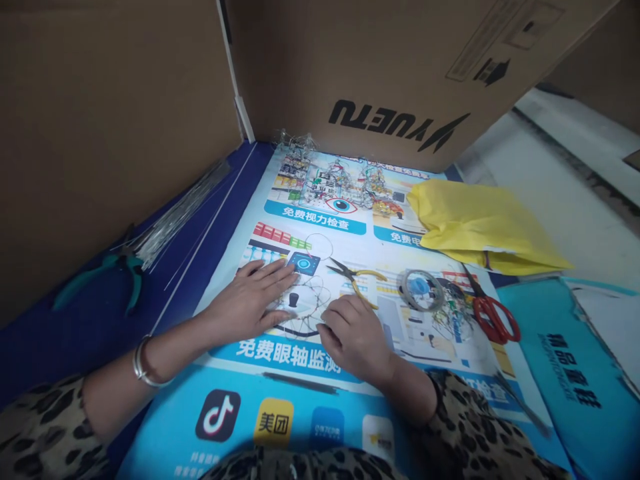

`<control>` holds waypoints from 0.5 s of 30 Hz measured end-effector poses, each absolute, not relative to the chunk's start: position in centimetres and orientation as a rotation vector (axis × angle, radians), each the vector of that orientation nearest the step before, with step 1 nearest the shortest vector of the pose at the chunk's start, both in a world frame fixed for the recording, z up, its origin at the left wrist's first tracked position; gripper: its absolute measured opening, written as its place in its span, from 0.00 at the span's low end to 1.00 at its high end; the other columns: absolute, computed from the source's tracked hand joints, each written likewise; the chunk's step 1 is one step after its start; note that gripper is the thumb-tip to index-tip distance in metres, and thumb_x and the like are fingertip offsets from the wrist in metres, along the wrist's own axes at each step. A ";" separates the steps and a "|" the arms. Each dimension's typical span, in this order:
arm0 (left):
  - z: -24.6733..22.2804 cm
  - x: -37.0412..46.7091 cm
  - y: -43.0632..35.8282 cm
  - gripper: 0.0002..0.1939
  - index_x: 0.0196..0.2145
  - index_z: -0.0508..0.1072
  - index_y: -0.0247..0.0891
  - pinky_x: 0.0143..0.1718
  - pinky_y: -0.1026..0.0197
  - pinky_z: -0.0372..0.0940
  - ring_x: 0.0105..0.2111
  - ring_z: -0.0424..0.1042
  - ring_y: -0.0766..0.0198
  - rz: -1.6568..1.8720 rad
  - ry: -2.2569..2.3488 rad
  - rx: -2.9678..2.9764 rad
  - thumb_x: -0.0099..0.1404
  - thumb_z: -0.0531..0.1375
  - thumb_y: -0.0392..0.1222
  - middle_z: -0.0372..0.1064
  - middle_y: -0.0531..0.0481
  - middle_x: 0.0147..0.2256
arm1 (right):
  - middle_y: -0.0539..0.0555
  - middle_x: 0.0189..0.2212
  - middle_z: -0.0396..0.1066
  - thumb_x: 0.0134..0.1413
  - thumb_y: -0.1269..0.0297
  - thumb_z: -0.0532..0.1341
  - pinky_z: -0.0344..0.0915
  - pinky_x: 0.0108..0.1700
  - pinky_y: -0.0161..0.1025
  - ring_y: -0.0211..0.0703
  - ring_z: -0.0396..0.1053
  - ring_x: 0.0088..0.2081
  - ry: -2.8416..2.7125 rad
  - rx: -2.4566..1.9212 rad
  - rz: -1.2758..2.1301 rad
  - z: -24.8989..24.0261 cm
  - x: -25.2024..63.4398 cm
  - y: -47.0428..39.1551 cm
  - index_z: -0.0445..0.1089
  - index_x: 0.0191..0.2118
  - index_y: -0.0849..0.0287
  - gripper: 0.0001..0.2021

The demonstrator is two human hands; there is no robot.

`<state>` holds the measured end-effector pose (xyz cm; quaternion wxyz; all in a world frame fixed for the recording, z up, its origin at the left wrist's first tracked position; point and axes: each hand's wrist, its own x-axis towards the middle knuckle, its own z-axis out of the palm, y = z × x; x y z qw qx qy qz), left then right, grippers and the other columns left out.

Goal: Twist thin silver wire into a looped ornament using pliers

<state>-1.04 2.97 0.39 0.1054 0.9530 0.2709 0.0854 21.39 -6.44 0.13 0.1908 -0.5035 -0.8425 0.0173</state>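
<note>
My left hand lies flat on the printed sheet, fingers stretched out over the left part of a thin looped wire piece. Close to the right edge of that wire, my right hand has its fingers curled; whatever they may hold is too small to make out. Beyond my right hand are yellow-handled pliers, their jaws pointing up and left. A roll of clear tape or wire sits further right, beside a small tangle of wire and red-handled scissors.
Cardboard walls stand at the back and left. Teal-handled cutters and a bundle of thin wires lie left. More wire tangles are at the back, and a yellow bag and thin tweezers on the right.
</note>
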 end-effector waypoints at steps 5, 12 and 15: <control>0.4 -1.4 3.0 0.29 0.60 0.52 0.41 0.57 0.48 0.47 0.60 0.49 0.54 0.322 0.757 2.731 0.64 0.52 0.53 0.48 0.44 0.61 | 0.56 0.32 0.68 0.53 0.67 0.55 0.60 0.41 0.45 0.45 0.62 0.38 -2.325 -1.405 0.119 0.5 21.5 -6.3 0.68 0.35 0.61 0.06; 0.8 -2.4 2.5 0.16 0.49 0.66 0.39 0.50 0.52 0.60 0.50 0.66 0.59 0.988 0.842 2.481 0.62 0.54 0.33 0.68 0.45 0.47 | 0.56 0.38 0.70 0.50 0.72 0.57 0.63 0.46 0.47 0.45 0.65 0.42 -2.184 -1.274 0.072 0.4 22.0 -6.5 0.67 0.41 0.59 0.10; 1.2 -2.9 1.9 0.14 0.44 0.69 0.38 0.47 0.52 0.63 0.44 0.69 0.59 1.094 0.795 2.489 0.59 0.56 0.30 0.72 0.47 0.41 | 0.54 0.38 0.71 0.49 0.73 0.59 0.64 0.46 0.46 0.45 0.66 0.43 -2.201 -1.207 0.024 0.4 22.1 -6.5 0.68 0.41 0.57 0.12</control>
